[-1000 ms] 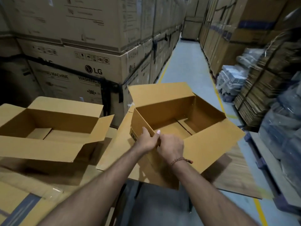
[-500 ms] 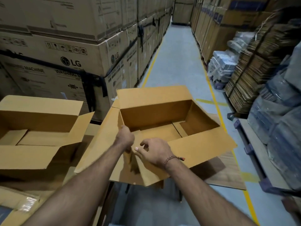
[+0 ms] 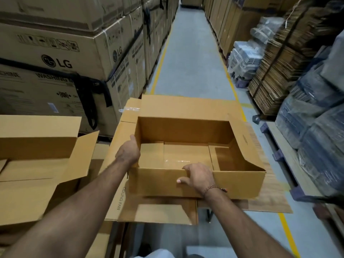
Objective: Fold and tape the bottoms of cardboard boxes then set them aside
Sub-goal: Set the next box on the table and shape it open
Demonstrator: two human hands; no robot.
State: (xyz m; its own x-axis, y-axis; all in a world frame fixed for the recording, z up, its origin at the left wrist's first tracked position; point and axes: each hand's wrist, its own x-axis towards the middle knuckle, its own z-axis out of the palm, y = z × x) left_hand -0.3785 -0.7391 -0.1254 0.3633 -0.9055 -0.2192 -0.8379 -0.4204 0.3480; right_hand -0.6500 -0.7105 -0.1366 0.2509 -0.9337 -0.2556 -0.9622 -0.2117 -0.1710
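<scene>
I observe the open cardboard box (image 3: 188, 161) standing mouth-up in front of me, its bottom flaps folded in and a strip of clear tape visible on the floor of it. My left hand (image 3: 129, 151) grips the left wall at its near corner, fingers curled over the rim. My right hand (image 3: 200, 176) holds the near wall, fingers hooked inside, thumb outside. A second open box (image 3: 37, 157) sits just beside it, left.

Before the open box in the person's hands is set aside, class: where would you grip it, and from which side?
Probably the open box by its top rims, from above: left hand at the left wall, right hand over the near wall. The flaps fold outward, leaving these edges exposed.
</scene>
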